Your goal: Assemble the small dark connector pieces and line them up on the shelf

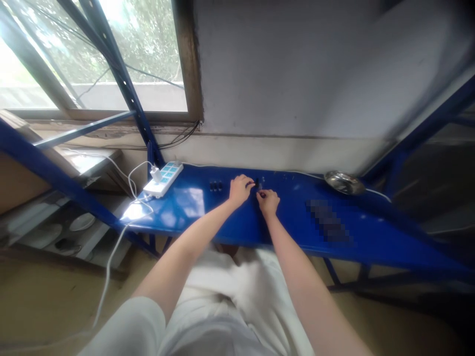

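Your left hand (pixel 240 190) and right hand (pixel 268 201) converge above the blue table (pixel 378 242), fingertips drawn inward; whether either pinches anything cannot be told. A small dark piece (pixel 257 182) lies just right of your left fingertips, the nearer, and beyond your right; its long axis is indistinct.
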Available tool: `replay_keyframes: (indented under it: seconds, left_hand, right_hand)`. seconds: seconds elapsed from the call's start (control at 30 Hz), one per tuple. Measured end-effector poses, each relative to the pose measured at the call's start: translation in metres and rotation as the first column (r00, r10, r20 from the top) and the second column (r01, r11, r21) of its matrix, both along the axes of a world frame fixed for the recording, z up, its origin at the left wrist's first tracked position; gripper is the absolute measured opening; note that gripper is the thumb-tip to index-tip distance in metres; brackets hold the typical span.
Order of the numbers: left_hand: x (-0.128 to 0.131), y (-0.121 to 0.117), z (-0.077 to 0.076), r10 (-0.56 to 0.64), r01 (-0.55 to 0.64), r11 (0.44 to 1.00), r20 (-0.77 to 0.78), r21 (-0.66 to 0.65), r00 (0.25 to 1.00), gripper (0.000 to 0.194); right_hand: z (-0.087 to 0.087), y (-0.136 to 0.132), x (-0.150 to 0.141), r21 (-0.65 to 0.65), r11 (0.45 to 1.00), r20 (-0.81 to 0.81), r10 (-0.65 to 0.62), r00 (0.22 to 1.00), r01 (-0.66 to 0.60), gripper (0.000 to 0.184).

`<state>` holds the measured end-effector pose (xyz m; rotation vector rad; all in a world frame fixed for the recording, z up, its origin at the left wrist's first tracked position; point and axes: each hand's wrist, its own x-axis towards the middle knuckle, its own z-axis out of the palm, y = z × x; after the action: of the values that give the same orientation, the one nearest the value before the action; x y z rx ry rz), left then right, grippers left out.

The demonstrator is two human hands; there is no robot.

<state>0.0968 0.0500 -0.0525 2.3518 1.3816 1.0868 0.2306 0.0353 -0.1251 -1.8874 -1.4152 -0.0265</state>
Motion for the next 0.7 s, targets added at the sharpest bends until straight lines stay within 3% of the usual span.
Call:
replay_keyframes:
  seconds: [0.23,0.43,0.7]
  left_hand:
    - [-0.007,-0.008,0.013,-0.036,0.033,0.999,-0.092,-0.027,0.995,0.018]
    - [-0.022,-0.025,0.031,-0.118,0.102,0.991,-0.221,-0.084,0.968,0.016]
    - [-0.042,-0.063,0.040,-0.059,0.048,0.995,-0.116,-0.091,0.992,0.020]
  right_hand:
    - [0.005,-0.010,-0.005,0.063,0.995,0.076,0.066,0.995,-0.071,0.022]
    - [0.023,-0.029,-0.022,0.134,0.977,0.133,0.145,0.980,-0.163,0.020]
    - [0.047,-0.056,-0.053,0.123,0.971,0.060,0.197,0.979,-0.203,0.018]
